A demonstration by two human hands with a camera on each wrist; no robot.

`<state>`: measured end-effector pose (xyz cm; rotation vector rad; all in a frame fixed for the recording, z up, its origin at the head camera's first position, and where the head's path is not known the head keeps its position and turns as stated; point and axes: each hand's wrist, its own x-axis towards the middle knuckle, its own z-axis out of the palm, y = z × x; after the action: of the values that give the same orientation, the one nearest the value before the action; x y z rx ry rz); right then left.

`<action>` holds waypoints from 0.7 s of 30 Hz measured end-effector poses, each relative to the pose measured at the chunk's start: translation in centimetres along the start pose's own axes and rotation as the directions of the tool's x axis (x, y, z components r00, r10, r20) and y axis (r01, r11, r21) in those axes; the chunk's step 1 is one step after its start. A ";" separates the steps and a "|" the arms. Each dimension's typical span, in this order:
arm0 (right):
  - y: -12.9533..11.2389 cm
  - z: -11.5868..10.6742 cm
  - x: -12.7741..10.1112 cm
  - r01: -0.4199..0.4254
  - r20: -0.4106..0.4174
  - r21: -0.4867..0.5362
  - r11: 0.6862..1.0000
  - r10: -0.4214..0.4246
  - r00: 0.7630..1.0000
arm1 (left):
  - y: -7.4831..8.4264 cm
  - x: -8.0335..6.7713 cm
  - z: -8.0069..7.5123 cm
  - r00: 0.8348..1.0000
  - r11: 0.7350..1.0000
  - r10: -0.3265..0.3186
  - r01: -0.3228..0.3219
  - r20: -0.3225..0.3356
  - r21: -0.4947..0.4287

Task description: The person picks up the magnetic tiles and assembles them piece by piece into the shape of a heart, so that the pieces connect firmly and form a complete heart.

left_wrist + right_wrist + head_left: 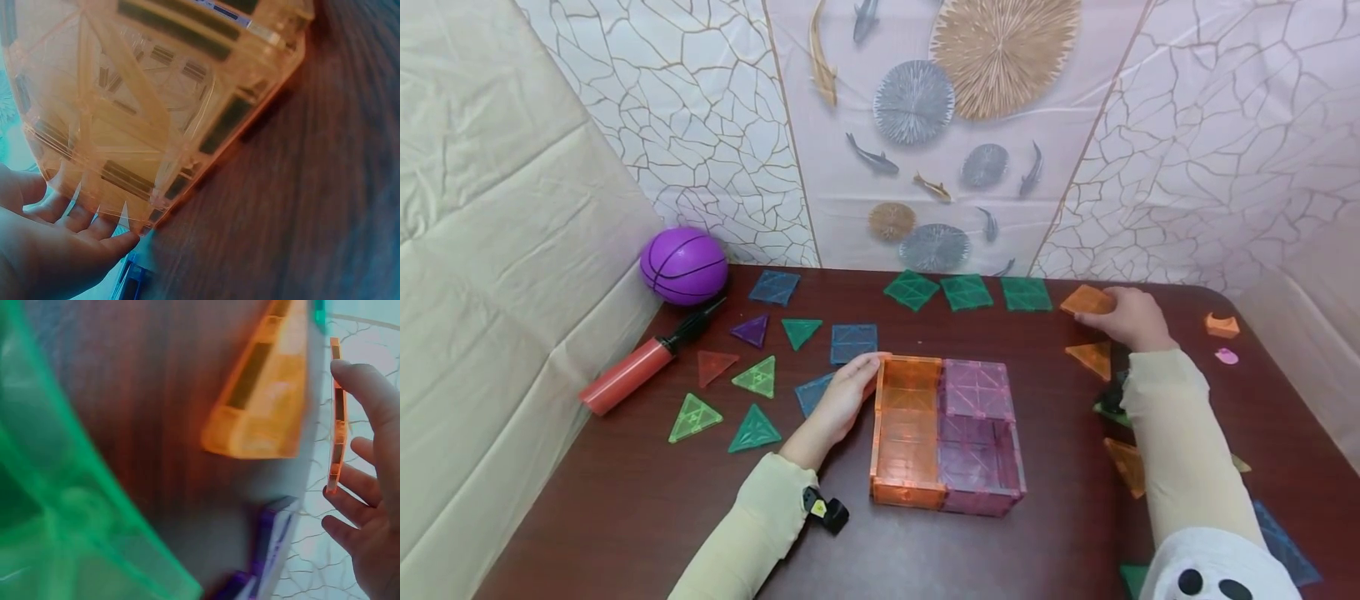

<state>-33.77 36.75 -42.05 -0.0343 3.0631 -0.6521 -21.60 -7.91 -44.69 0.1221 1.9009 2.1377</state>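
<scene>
In the head view, a box of see-through magnetic tiles stands mid-table, with an orange half (pixel 907 442) and a pinkish-purple half (pixel 977 392). My left hand (pixel 844 400) rests along the box's left side, fingertips at its far left corner. The left wrist view shows those fingers (pixel 75 215) against the orange wall (pixel 125 144). At the far right of the table, my right hand (pixel 1135 318) pinches an orange square tile (pixel 1087 300). Seen edge-on in the right wrist view, this tile (pixel 337 419) sits between thumb and fingers. An orange triangle tile (pixel 1093 358) lies just nearer me.
Green square tiles (pixel 967 292) line the back edge. Blue squares (pixel 853 342) and several triangles, like a green one (pixel 755 429), spread left of the box. A red pump (pixel 628 375) and purple ball (pixel 685 267) are far left. A small orange piece (pixel 1222 325) lies right.
</scene>
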 end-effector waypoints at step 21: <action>-16.5 -0.3 -7.1 0.335 -0.078 0.187 0.923 -0.326 0.942 | -0.2 -0.2 0.6 1.000 0.999 -0.005 0.005 0.024 -0.039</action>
<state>-26.33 21.99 -35.01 -0.5541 3.0422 -0.9823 -21.25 -7.39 -44.75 0.1339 1.8440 2.1588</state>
